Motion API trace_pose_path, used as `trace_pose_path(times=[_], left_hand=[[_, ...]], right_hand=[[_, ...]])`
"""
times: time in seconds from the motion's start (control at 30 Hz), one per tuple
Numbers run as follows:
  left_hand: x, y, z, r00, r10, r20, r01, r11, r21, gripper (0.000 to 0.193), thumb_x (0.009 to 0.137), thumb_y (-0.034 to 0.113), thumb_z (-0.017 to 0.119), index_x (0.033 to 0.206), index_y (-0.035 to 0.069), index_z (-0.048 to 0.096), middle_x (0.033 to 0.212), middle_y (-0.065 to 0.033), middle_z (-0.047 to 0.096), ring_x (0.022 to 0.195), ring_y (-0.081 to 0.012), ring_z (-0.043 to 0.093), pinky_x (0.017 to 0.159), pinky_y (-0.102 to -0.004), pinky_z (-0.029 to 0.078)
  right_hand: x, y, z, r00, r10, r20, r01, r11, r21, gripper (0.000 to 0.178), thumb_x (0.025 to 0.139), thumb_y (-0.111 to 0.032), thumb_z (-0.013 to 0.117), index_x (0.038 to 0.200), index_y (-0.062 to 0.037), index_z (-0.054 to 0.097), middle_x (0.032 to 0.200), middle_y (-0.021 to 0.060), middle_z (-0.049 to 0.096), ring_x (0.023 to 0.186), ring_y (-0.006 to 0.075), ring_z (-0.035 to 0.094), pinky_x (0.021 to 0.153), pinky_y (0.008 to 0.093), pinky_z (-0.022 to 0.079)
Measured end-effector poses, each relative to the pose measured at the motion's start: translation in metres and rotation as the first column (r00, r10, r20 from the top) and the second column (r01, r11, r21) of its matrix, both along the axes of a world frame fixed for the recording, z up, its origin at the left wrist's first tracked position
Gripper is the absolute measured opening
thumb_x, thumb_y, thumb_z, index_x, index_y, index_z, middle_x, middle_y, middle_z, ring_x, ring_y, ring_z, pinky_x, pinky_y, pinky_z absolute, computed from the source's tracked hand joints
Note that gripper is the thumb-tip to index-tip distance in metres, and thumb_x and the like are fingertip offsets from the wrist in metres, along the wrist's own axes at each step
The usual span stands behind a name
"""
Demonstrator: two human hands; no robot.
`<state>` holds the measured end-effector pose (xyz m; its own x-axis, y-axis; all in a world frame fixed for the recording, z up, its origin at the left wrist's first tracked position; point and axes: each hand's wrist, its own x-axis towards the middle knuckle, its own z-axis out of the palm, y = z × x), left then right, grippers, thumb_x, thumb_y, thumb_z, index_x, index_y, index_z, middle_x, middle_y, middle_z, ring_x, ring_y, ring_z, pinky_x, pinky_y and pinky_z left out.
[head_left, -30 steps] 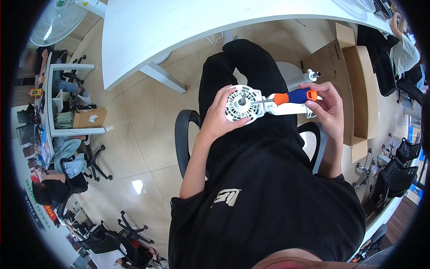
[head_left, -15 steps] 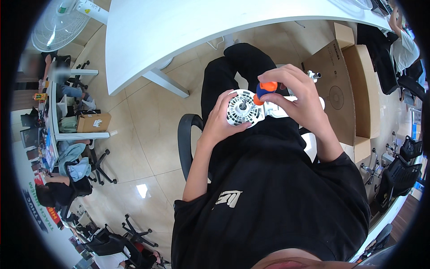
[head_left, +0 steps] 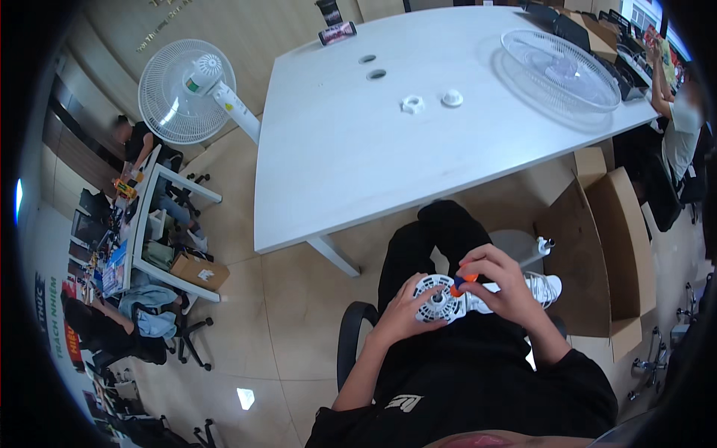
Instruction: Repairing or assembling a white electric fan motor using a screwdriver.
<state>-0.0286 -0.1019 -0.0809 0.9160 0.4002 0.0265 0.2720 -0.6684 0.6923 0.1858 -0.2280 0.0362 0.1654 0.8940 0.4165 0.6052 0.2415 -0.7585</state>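
Observation:
On my lap rests a white fan motor housing (head_left: 441,308) with a round slotted face and a metal shaft at its centre. My left hand (head_left: 401,317) is closed around its left rim, thumb along the near edge. An orange-and-blue screwdriver (head_left: 458,284) is pinched in the fingers of my right hand (head_left: 502,284), over the right edge of the housing. The screwdriver's tip is too small to make out. To the right, a white neck piece (head_left: 482,299) extends from the housing, partly hidden under my right hand.
Ahead stands a white table (head_left: 336,149) bearing a fan guard (head_left: 560,71), a white ring nut (head_left: 412,104) and a white cap (head_left: 452,98). An open cardboard box (head_left: 579,254) is at my right. A standing fan (head_left: 187,89) is far left; people sit at desks around.
The view has tilted up, bringing much more of the tabletop into sight. My hands keep hold of the motor housing and screwdriver, with little change between them.

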Motion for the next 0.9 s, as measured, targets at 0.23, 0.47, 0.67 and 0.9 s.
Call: trace_pose_path(times=[0.23, 0.47, 0.67, 0.9], left_hand=[[0.01, 0.011, -0.003, 0.995, -0.102, 0.003, 0.102, 0.991, 0.086, 0.074, 0.078, 0.05, 0.087, 0.136, 0.01, 0.066, 0.164, -0.0145, 0.039, 0.153, -0.0368, 0.034, 0.125, -0.0554, 0.029], [0.016, 0.017, 0.0, 0.993, -0.12, -0.02, 0.122, 0.99, 0.069, 0.07, 0.079, 0.053, 0.085, 0.129, 0.007, 0.068, 0.159, -0.0161, 0.045, 0.15, -0.036, 0.04, 0.124, -0.0559, 0.029], [0.024, 0.008, -0.013, 0.999, -0.016, 0.051, 0.012, 0.997, 0.08, 0.063, 0.083, 0.054, 0.082, 0.119, 0.005, 0.069, 0.15, -0.0175, 0.052, 0.144, -0.0391, 0.046, 0.12, -0.0568, 0.035], [0.023, -0.003, -0.018, 0.99, 0.036, 0.137, -0.059, 0.985, 0.165, 0.055, 0.085, 0.048, 0.082, 0.112, 0.002, 0.069, 0.142, -0.0176, 0.056, 0.133, -0.0375, 0.055, 0.111, -0.0476, 0.046]], right_hand=[[-0.004, 0.003, -0.003, 0.999, -0.017, -0.028, 0.019, 0.994, 0.107, 0.043, 0.085, -0.002, 0.08, 0.126, -0.0036, 0.069, 0.129, 0.0162, 0.065, 0.115, 0.0318, 0.068, 0.094, 0.0385, 0.057], [-0.003, 0.006, -0.018, 0.992, -0.038, -0.12, 0.054, 0.991, 0.127, 0.032, 0.082, 0.001, 0.081, 0.112, -0.0026, 0.07, 0.118, 0.0151, 0.07, 0.106, 0.0315, 0.071, 0.089, 0.039, 0.057], [-0.007, 0.005, -0.023, 0.992, -0.068, -0.108, 0.084, 0.984, 0.157, 0.03, 0.082, 0.0, 0.082, 0.11, -0.0022, 0.071, 0.124, 0.0186, 0.068, 0.111, 0.0339, 0.069, 0.089, 0.0401, 0.057], [-0.007, 0.004, -0.02, 0.996, -0.029, -0.08, 0.039, 0.991, 0.129, 0.029, 0.084, 0.004, 0.077, 0.112, 0.0003, 0.071, 0.128, 0.019, 0.069, 0.11, 0.0333, 0.072, 0.093, 0.0386, 0.057]])
